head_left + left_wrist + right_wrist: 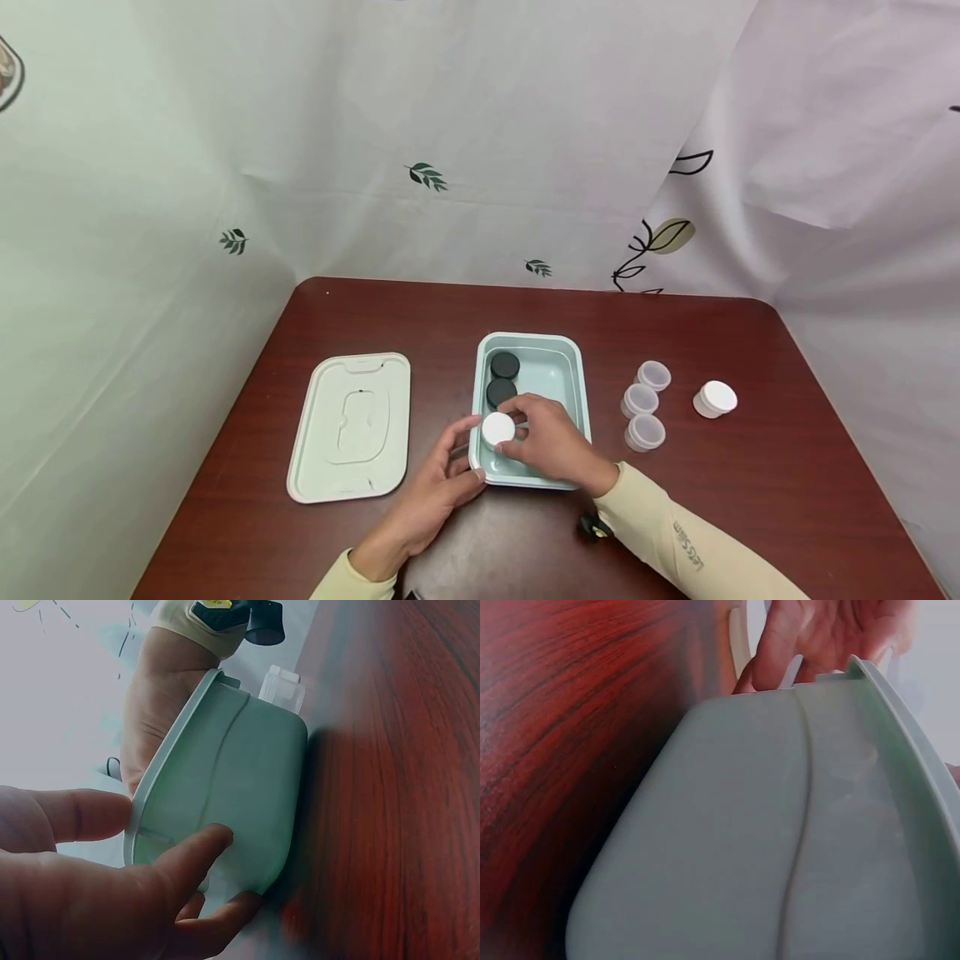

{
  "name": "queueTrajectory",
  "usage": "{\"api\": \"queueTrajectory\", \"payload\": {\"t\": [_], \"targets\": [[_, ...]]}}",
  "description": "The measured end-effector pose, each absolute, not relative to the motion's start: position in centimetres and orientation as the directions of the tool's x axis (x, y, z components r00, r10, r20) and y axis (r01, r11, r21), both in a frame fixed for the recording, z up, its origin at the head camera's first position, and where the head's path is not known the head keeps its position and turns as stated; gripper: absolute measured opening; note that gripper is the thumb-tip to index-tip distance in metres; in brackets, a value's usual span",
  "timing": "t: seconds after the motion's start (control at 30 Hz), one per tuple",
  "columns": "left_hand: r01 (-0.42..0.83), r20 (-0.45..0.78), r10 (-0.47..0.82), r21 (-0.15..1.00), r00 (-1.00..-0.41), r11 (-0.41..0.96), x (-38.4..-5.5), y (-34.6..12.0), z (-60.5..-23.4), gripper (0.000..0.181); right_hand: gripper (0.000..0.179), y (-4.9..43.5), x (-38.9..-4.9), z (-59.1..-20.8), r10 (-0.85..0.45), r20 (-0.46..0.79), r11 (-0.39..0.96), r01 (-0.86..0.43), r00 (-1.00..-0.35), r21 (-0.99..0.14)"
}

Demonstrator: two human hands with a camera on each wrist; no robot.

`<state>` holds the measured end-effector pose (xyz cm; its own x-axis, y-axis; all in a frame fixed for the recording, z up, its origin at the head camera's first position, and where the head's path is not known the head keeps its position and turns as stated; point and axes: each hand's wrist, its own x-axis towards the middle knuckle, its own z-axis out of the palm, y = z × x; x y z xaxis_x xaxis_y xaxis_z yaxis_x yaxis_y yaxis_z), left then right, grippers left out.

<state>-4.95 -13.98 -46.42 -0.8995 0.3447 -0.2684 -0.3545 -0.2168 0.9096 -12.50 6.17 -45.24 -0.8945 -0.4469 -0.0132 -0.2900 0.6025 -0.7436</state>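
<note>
A pale green plastic container (567,400) stands on the table, two black-lidded jars (505,365) in a line along its left side. Over its near left part, my right hand (551,437) pinches a white-lidded jar (498,429) between thumb and fingers. My left hand (435,492) holds the container's near left corner, the thumb at the near edge and the index finger at the left rim. In the left wrist view, the left fingers (199,855) lie against the container's outer wall. The right wrist view mostly catches the container's outer side (727,825); the held jar is hidden there.
To the left lies a flat whitish lid (360,408) with a moulded centre. Right of the container, three small translucent-lidded cups (640,400) stand in a row. Another white-lidded jar (715,399) sits beyond them. Patterned cloth (480,150) hangs behind the table (420,312).
</note>
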Motion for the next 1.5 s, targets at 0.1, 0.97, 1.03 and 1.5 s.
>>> {"api": "queueTrajectory", "payload": {"t": [0.1, 0.97, 1.03, 1.5], "targets": [[-0.353, -0.267, 0.344, 0.910, -0.900, -0.218, -4.9, -14.0, -46.3, 0.072, 0.044, 6.0, -12.5, -45.3, -0.435, -0.001, 0.624, -0.301, -0.901, -0.721], [-0.333, -0.261, 0.325, 0.924, -0.909, -0.190, -4.9, -13.7, -46.5, 0.073, 0.043, 8.4, -12.9, -42.9, -0.337, -0.021, 0.560, -0.183, -0.941, -0.808], [-0.333, -0.263, 0.323, 0.924, -0.909, -0.187, -4.9, -13.6, -46.5, 0.073, 0.043, 8.9, -13.1, -42.9, -0.336, -0.021, 0.520, -0.167, -0.942, -0.838], [-0.335, -0.273, 0.306, 0.926, -0.912, -0.173, -5.0, -13.4, -46.4, 0.073, 0.048, 14.2, -14.0, -41.6, -0.219, -0.043, 0.314, -0.029, -0.975, -0.949]]}}
